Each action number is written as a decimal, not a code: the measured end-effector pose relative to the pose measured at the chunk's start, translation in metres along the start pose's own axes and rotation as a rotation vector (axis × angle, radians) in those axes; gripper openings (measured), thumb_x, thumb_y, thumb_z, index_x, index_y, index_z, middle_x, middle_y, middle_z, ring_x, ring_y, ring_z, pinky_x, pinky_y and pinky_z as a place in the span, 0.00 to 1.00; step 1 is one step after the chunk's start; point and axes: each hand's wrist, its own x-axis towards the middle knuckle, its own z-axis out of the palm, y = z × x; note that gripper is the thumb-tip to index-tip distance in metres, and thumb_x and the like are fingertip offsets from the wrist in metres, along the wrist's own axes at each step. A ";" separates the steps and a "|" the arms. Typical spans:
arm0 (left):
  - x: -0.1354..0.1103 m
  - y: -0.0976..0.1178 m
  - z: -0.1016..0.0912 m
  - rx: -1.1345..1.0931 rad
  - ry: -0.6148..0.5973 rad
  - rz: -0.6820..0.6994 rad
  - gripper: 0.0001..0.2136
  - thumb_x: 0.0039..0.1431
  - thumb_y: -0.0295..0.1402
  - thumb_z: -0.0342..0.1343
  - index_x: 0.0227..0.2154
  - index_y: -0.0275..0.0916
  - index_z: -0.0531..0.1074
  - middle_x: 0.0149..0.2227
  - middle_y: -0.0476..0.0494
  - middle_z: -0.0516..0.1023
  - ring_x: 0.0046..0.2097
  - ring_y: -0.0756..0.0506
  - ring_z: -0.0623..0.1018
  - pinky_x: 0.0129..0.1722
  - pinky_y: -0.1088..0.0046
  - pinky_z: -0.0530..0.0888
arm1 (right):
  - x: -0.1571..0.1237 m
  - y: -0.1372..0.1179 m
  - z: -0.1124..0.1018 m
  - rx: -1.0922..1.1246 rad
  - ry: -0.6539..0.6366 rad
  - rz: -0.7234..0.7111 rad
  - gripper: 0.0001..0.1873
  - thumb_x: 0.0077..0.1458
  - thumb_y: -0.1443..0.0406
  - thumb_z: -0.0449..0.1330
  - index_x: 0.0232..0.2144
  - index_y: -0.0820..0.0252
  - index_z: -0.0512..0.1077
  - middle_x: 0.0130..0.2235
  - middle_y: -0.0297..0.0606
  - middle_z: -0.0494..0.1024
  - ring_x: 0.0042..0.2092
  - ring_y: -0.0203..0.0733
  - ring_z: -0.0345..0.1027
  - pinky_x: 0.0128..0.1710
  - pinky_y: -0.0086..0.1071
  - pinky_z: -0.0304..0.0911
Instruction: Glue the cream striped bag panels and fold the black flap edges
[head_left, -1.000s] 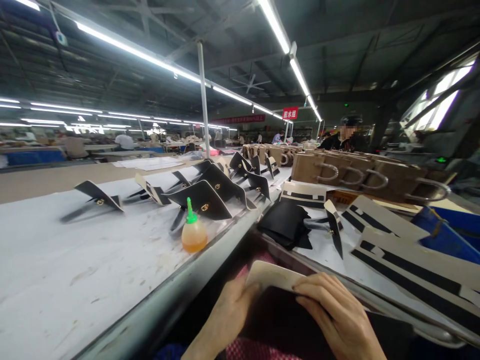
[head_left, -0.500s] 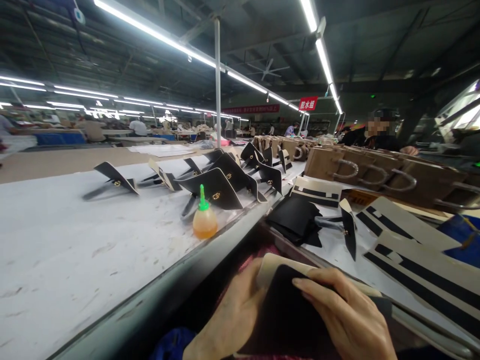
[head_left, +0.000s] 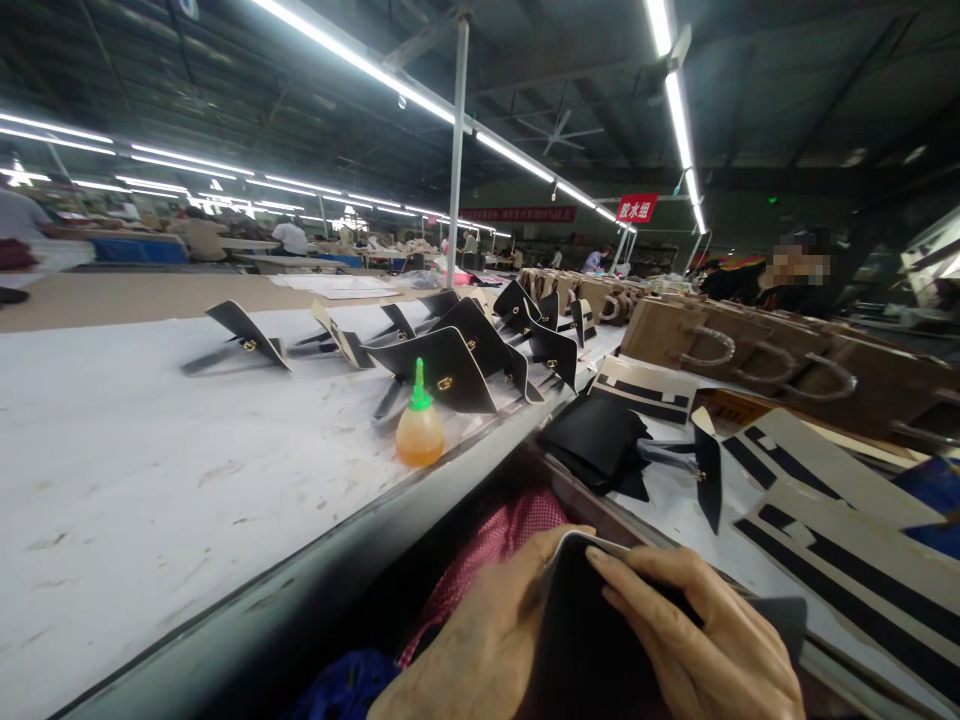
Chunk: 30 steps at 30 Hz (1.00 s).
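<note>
Low in the view, my left hand and my right hand both grip a black leather piece with a pale edge, held over my lap. The left thumb presses its left edge. Fingers of the right hand curl over its top. A small glue bottle with a green nozzle stands on the white belt to the upper left of my hands.
Several black flaps with gold clasps stand on the belt. A stack of black pieces and cream panels with black stripes lie to the right. Tan bags with handles line the back. A person sits far right.
The view has shifted rightward. The pale face of the piece in my hands has turned away, and its black side now faces me. My hands sit slightly lower.
</note>
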 end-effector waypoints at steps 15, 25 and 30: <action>-0.004 -0.004 -0.013 0.215 -0.008 0.014 0.20 0.71 0.40 0.49 0.63 0.52 0.67 0.60 0.51 0.75 0.63 0.42 0.71 0.65 0.66 0.65 | -0.002 -0.001 -0.007 -0.040 -0.042 0.015 0.23 0.62 0.74 0.58 0.56 0.52 0.74 0.39 0.37 0.77 0.37 0.34 0.75 0.36 0.24 0.70; -0.005 -0.008 -0.003 0.342 0.086 -0.013 0.16 0.70 0.46 0.48 0.52 0.47 0.72 0.47 0.47 0.79 0.49 0.42 0.76 0.52 0.67 0.70 | 0.001 -0.005 -0.011 -0.060 -0.122 -0.049 0.19 0.63 0.72 0.57 0.55 0.56 0.75 0.39 0.40 0.77 0.38 0.35 0.76 0.35 0.22 0.71; -0.005 -0.006 -0.002 0.459 0.088 -0.027 0.16 0.71 0.45 0.43 0.48 0.45 0.72 0.45 0.45 0.79 0.45 0.43 0.75 0.50 0.68 0.69 | 0.002 -0.006 -0.010 -0.023 -0.131 -0.041 0.20 0.62 0.72 0.58 0.55 0.55 0.75 0.38 0.39 0.79 0.37 0.36 0.77 0.35 0.23 0.72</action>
